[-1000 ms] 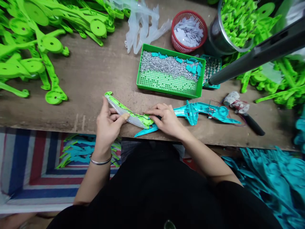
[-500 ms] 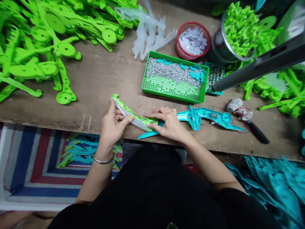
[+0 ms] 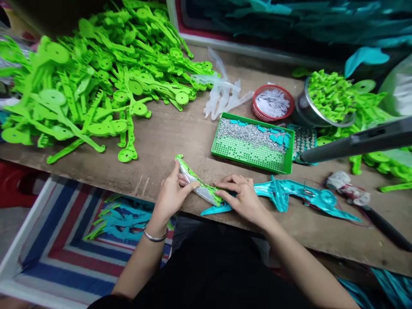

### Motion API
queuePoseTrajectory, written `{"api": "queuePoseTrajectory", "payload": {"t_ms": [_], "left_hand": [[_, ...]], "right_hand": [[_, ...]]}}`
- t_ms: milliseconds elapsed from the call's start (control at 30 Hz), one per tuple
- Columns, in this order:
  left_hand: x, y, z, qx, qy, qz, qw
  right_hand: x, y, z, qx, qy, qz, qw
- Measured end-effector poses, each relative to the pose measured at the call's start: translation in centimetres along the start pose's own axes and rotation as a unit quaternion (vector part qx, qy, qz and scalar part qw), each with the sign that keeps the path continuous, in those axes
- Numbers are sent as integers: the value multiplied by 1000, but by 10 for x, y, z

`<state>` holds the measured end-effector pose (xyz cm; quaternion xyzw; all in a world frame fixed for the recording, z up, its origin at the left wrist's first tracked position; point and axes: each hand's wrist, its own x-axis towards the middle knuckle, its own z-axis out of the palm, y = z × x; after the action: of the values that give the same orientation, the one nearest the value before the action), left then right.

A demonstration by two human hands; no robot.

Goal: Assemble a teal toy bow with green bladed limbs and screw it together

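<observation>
Mostly the view has moved, tilting up across the bench (image 3: 167,146). Near its front edge the left hand (image 3: 172,195) pinches a clear-and-green strip (image 3: 202,192); the right hand (image 3: 246,197) touches its lower end, grip unclear. Green tray (image 3: 241,152): silver and blue bits; red basket (image 3: 267,115): pale pieces; metal pot (image 3: 301,110): green parts; striped box (image 3: 75,262): blue and green ones.

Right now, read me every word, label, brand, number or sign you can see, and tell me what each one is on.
There is no readable text in view.
Green tray, red basket and dark grey bar: no lettering can be made out.
Turquoise piece and curved green strip: none legible; any moulded marks are too small to read.
Items at the upper left edge: too blurred to tell.
</observation>
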<state>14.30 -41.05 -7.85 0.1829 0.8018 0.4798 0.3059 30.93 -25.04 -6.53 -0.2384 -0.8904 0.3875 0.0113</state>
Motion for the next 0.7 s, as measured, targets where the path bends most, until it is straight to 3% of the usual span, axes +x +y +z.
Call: {"api": "queuePoseTrajectory", "payload": {"t_ms": [333, 500, 567, 700], "left_hand": [[3, 18, -4, 109, -43, 17, 993], [4, 17, -16, 145, -53, 87, 984], [18, 18, -30, 158, -10, 115, 981], [85, 27, -71, 174, 200, 178, 948]], "right_hand": [[1, -1, 0, 0, -5, 7, 1000], [0, -2, -2, 0, -10, 14, 1000], [0, -3, -3, 0, -15, 17, 1000], [0, -4, -3, -8, -15, 21, 1000]]}}
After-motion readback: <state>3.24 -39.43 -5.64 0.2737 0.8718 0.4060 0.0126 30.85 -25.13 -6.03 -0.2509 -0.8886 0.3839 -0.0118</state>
